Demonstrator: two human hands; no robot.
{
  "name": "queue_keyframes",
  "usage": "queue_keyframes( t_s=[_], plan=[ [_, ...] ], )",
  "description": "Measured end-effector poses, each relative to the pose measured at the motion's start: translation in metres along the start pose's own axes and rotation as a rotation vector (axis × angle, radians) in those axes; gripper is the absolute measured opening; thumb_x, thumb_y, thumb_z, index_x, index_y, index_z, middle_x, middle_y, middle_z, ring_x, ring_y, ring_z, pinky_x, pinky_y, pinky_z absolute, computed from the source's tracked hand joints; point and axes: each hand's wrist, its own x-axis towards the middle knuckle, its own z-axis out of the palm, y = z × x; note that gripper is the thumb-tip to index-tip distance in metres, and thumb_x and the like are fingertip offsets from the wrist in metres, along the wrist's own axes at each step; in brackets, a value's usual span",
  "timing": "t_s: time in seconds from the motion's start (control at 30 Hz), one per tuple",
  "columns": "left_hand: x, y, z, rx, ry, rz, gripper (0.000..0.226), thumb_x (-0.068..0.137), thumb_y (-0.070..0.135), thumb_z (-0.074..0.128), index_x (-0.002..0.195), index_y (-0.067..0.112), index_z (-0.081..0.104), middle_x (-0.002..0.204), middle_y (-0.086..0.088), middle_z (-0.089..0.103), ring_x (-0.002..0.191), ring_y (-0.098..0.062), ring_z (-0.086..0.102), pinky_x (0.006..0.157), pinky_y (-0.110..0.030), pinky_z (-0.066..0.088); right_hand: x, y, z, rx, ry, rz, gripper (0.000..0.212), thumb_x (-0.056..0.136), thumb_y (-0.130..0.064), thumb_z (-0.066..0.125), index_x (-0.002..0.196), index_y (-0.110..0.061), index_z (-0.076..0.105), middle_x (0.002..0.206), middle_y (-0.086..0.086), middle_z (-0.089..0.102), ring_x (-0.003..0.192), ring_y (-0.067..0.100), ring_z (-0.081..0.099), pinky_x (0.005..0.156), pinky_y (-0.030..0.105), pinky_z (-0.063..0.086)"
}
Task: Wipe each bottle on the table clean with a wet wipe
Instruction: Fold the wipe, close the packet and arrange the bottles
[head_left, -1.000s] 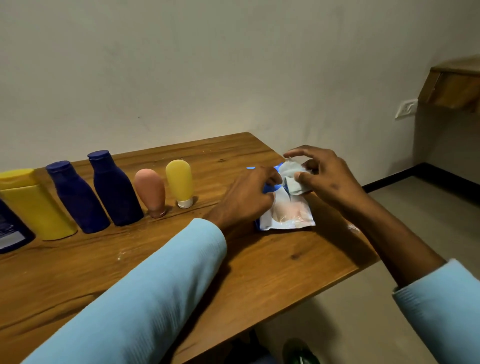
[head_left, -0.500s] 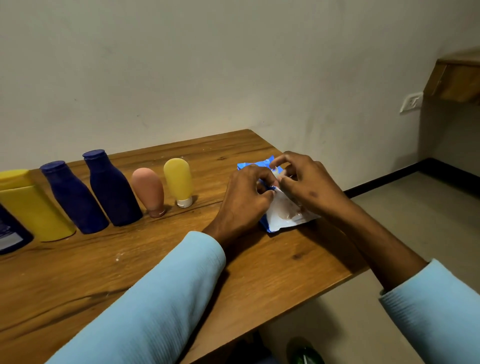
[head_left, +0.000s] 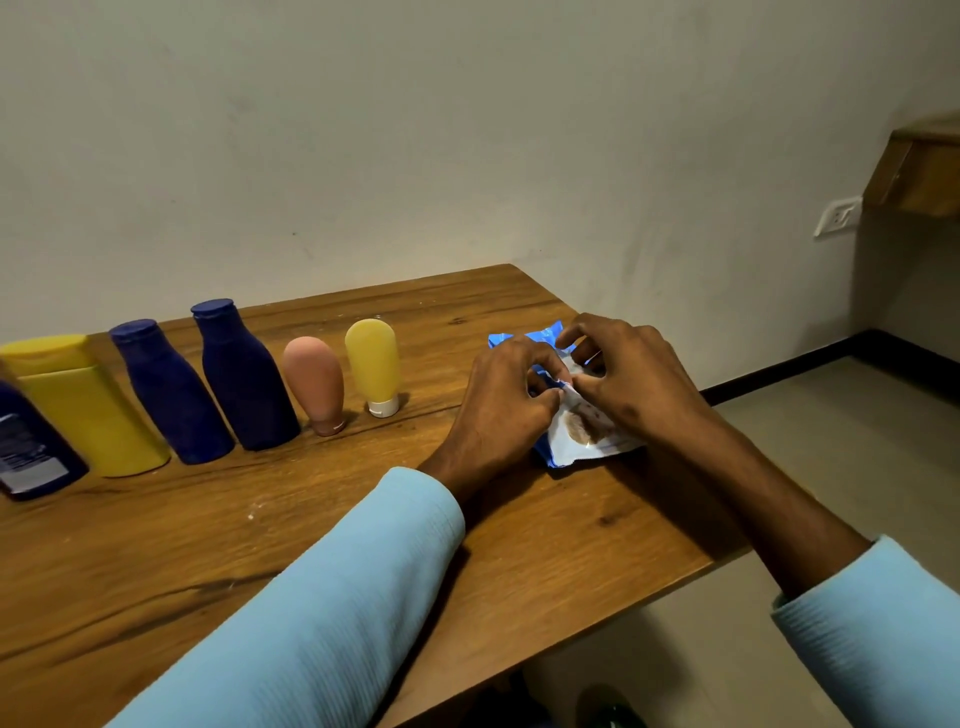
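A blue and white wet wipe pack (head_left: 582, 436) lies on the right part of the wooden table (head_left: 260, 519). My left hand (head_left: 501, 400) grips the pack's left side with curled fingers. My right hand (head_left: 631, 382) pinches at the pack's opening from the right; both hands hide most of the pack. Several bottles stand in a row to the left: a small yellow tube (head_left: 373, 364), a pink tube (head_left: 315, 382), two dark blue bottles (head_left: 244, 374) (head_left: 169, 389), a large yellow bottle (head_left: 83, 402) and a dark blue bottle (head_left: 26, 452) cut by the left edge.
The table's right edge and front corner lie just right of the pack, with floor beyond. A white wall runs close behind the bottles. A wooden shelf (head_left: 919, 171) and a wall socket (head_left: 836, 215) sit at the far right.
My right hand, which pulled at a white flap above the pack a second ago, has come down onto the pack. Both hands have closed together over its opening.
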Motion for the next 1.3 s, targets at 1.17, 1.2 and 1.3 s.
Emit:
queue_keyframes(
  t_s=[1.17,1.2,1.3],
  plan=[
    [-0.110,-0.015,-0.118,-0.237,-0.112,-0.288,0.030,0.095,0.019,0.076,0.115,0.040,0.069,0.117,0.011,0.071,0.104,-0.008,0.073,0.083,-0.037,0.066,-0.091,-0.095,0.036,0.380,-0.023,-0.296,0.019,0.095,-0.019,0.073,0.108,-0.033,0.071,0.103,-0.018,0.070,0.088,0.000,0.067,0.069,0.012,0.049],
    [-0.118,-0.019,-0.126,-0.142,-0.134,-0.280,0.033,0.093,0.023,0.078,0.116,0.043,0.068,0.116,0.015,0.070,0.104,-0.005,0.071,0.085,-0.037,0.064,-0.094,-0.101,0.040,0.330,-0.047,-0.314,0.016,0.096,-0.024,0.072,0.109,-0.034,0.070,0.102,-0.018,0.070,0.088,0.001,0.066,0.072,0.017,0.051],
    [-0.132,-0.023,-0.137,0.127,-0.167,-0.265,0.037,0.094,0.033,0.076,0.126,0.048,0.061,0.119,0.027,0.061,0.099,0.004,0.060,0.077,-0.019,0.053,-0.090,-0.111,0.050,0.196,-0.054,-0.278,0.008,0.099,-0.036,0.068,0.107,-0.038,0.069,0.101,-0.019,0.068,0.089,-0.001,0.062,0.076,0.024,0.055]
  ],
)
